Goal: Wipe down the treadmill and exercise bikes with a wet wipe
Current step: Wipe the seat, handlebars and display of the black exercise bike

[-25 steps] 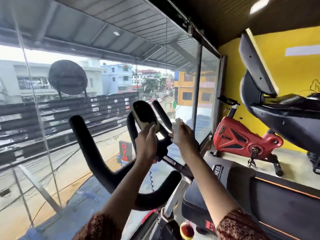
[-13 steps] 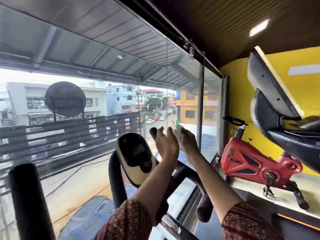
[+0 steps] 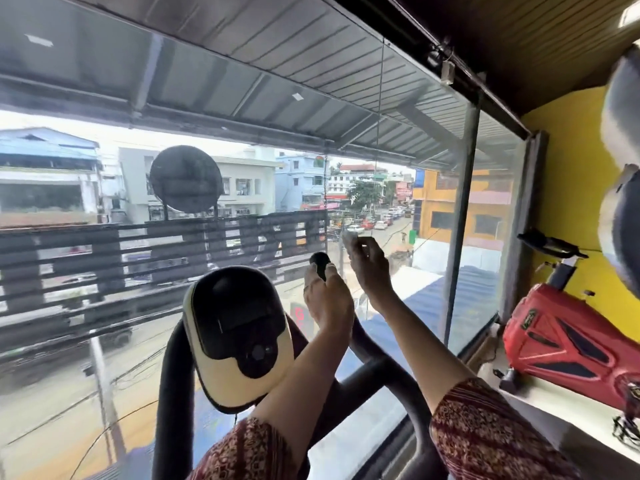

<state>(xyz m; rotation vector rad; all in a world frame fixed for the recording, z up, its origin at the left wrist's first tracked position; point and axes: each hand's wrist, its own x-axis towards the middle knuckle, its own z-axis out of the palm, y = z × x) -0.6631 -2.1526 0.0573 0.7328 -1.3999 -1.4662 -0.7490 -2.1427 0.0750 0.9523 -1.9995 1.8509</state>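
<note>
An exercise bike stands right in front of me at the window, its cream and black console (image 3: 239, 327) at centre. My left hand (image 3: 327, 303) grips the upper end of the black handlebar (image 3: 320, 264), whose rounded tip sticks out above the fingers. Just to the right, my right hand (image 3: 367, 268) is raised with curled fingers and pinches a small pale wet wipe (image 3: 348, 238), which is blurred. It is close to the handlebar tip but apart from it. Another black handlebar tube (image 3: 173, 393) rises at the left of the console.
A large glass window (image 3: 398, 168) with a dark upright post (image 3: 462, 237) lies directly beyond the handlebars. A red exercise bike (image 3: 568, 344) stands at the right by the yellow wall (image 3: 568, 174). A blurred dark and white machine part (image 3: 621, 126) looms at the far right edge.
My view has tilted up. Both hands left the console and rose to the handlebar's upper end; the left hand took hold of it, and the right hand then drew slightly away with the wipe.
</note>
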